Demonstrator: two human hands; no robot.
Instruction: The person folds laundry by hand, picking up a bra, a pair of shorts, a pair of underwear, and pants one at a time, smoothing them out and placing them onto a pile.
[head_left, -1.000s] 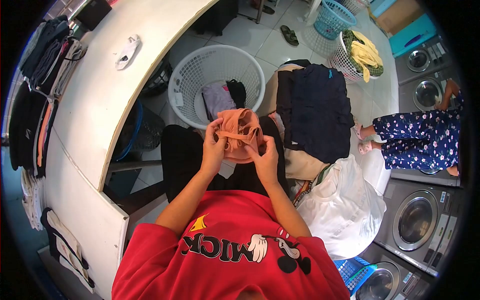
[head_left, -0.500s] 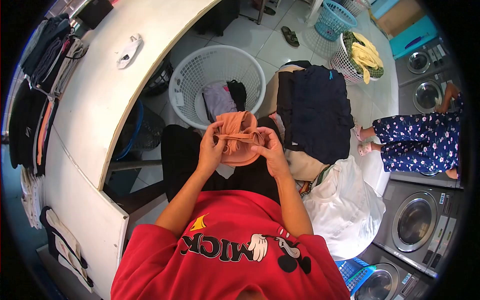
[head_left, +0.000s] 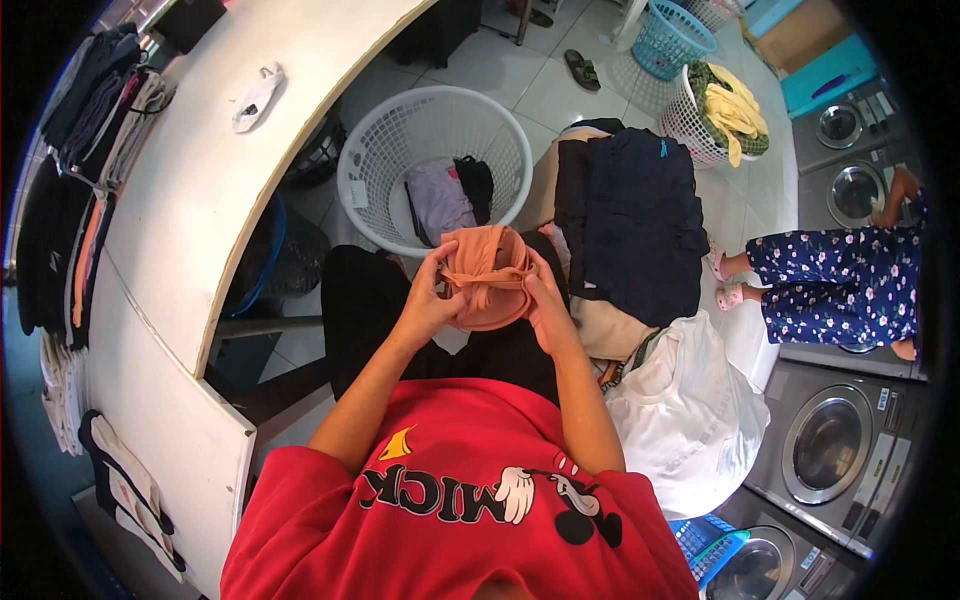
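A peach-orange bra (head_left: 490,275) with its cups stacked and straps lying across it is held in front of my red shirt, above my lap. My left hand (head_left: 432,298) grips its left side, thumb on the front near the straps. On the other side, my right hand (head_left: 547,303) pinches its edge with thumb and fingers. Just beyond the bra stands a white laundry basket (head_left: 365,120) with a lilac garment (head_left: 438,200) and a black garment (head_left: 473,185) at its bottom.
Dark folded clothes (head_left: 640,220) are stacked to my right, with a full white bag (head_left: 690,420) nearer. A white counter (head_left: 200,190) curves along my left. Washing machines (head_left: 830,440) line the right, where a person in flowered trousers (head_left: 840,280) stands. Another basket (head_left: 690,125) holds yellow cloth.
The bra has turned a little between my hands, and its straps now cross the middle. My left thumb has moved lower on it. The surroundings look the same.
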